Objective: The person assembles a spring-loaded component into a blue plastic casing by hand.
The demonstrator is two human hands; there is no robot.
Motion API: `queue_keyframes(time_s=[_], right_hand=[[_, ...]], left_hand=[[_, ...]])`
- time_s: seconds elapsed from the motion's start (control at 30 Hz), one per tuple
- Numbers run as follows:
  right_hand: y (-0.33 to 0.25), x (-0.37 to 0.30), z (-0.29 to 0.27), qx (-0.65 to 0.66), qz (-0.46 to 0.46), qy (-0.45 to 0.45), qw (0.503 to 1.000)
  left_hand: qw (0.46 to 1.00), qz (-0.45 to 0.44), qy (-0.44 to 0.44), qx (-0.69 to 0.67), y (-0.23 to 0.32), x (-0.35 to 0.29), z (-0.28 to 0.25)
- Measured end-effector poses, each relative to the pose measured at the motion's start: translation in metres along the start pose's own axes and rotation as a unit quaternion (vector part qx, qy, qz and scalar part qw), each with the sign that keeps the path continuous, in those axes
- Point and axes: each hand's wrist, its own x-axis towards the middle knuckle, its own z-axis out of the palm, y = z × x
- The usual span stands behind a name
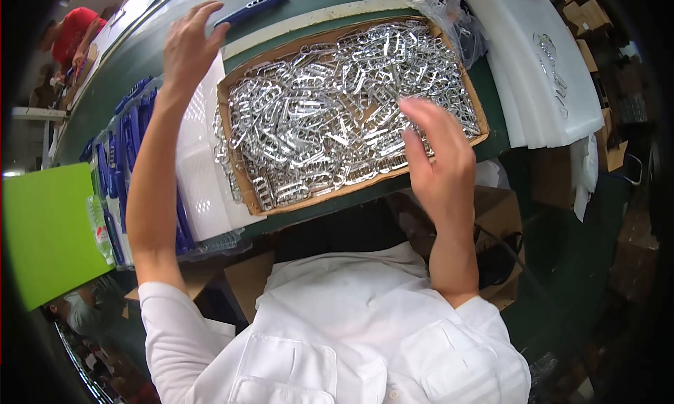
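Observation:
My left hand (191, 46) is raised over the far left of the bench, its thumb and fingers apart. Close by its fingertips lies a slim blue plastic piece (254, 8) with slots near its far end; whether the thumb touches it I cannot tell. A shallow cardboard box (242, 183) in front of me is filled with loose silver metal clips (302, 116). Over the box's right side hovers my right hand (442, 151), with thumb and curved fingers apart and no visible object between them.
Several similar blue pieces (130, 134) lie in clear plastic trays at the left, beside white foam sheets (200, 172). A plastic bottle (100, 228) and a lime-green panel (49, 228) are further left. Stacked white foam (537, 74) stands right. Another person (76, 35) works far left.

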Motion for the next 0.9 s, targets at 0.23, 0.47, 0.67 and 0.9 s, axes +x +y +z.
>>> queue_keyframes(time_s=[0.23,0.47,0.67,0.9], right_hand=[[0.090,0.083,0.112,-0.134,-0.181,-0.069,0.972],[0.093,0.116,0.115,-0.202,-0.032,-0.268,0.941],[0.093,0.120,0.106,-0.202,0.004,-0.245,0.948],[0.122,0.108,0.088,-0.105,-0.026,-0.104,0.989]], left_hand=[[0.987,-0.100,0.102,-0.080,0.080,-0.178,-0.246],[0.877,-0.470,0.086,-0.047,0.138,-0.454,-0.317],[0.708,-0.648,-0.265,-0.091,0.166,-0.709,-0.245],[0.669,-0.605,-0.379,-0.208,0.193,-0.817,-0.127]])
